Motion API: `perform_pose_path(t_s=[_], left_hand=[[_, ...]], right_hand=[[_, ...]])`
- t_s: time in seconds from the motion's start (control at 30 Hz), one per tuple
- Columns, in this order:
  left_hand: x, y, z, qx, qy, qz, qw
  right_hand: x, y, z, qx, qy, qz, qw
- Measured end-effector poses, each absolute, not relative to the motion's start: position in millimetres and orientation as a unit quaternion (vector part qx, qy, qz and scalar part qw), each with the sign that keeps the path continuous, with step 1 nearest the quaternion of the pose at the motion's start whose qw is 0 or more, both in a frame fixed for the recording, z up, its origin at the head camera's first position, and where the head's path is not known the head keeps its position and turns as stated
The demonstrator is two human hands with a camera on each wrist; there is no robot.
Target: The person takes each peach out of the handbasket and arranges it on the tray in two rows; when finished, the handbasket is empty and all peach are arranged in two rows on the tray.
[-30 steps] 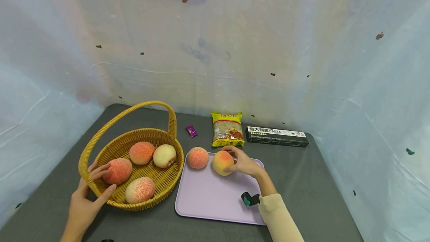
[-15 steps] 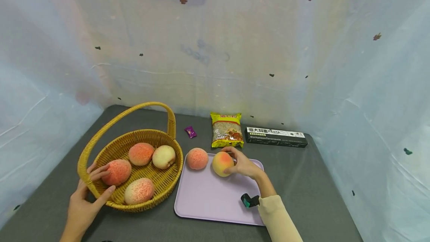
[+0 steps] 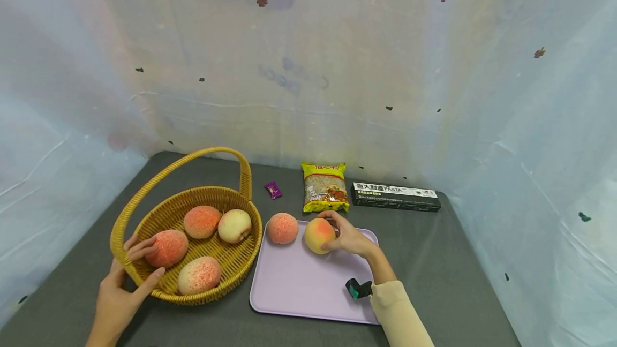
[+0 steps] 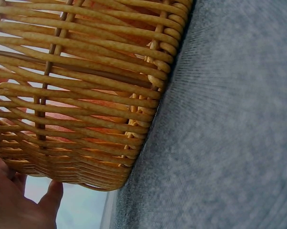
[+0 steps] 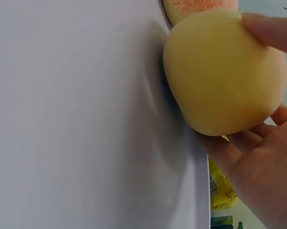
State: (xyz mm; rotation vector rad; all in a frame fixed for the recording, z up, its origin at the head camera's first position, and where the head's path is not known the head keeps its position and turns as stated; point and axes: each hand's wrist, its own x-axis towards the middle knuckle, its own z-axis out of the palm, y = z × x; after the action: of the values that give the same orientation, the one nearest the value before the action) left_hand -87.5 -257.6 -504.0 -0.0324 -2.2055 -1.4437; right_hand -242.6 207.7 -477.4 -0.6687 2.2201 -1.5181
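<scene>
A wicker basket (image 3: pixel 226 266) with a tall arched handle stands at the left in the head view. Inside lie a few peaches, one red peach (image 3: pixel 168 248) near my left fingers. My left hand (image 3: pixel 120 293) grips the basket's left rim, its fingers reaching over the edge; the left wrist view shows the woven outside wall (image 4: pixel 86 76). On a lilac tray (image 3: pixel 303 293) my right hand (image 3: pixel 348 235) holds a yellow-and-orange peach (image 3: pixel 318 237) between thumb and fingers. The right wrist view shows this peach (image 5: pixel 220 71) close up, at or just above the tray. Another pink peach (image 3: pixel 283 228) sits at the tray's back-left corner.
Behind the tray lie a yellow food packet (image 3: pixel 325 187), a black pasta box (image 3: pixel 395 197) and a small purple sweet (image 3: pixel 273 190). The dark grey table (image 3: pixel 448 283) is bounded by pale hanging sheets. A black strap (image 3: pixel 359 288) hangs at my right wrist.
The view has shifted very slightly. Both hands, the basket and the peaches stay essentially in place.
</scene>
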Motion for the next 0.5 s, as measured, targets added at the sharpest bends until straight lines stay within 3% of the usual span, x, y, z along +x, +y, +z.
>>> perform_pose_path(t_s=[0.5], left_hand=[[-87.6, -258.2, -506.0, -0.010, -0.813, -0.525, 0.252]], right_hand=[[-239.9, 208.3, -480.4, -0.236, 0.788, -0.542, 0.171]])
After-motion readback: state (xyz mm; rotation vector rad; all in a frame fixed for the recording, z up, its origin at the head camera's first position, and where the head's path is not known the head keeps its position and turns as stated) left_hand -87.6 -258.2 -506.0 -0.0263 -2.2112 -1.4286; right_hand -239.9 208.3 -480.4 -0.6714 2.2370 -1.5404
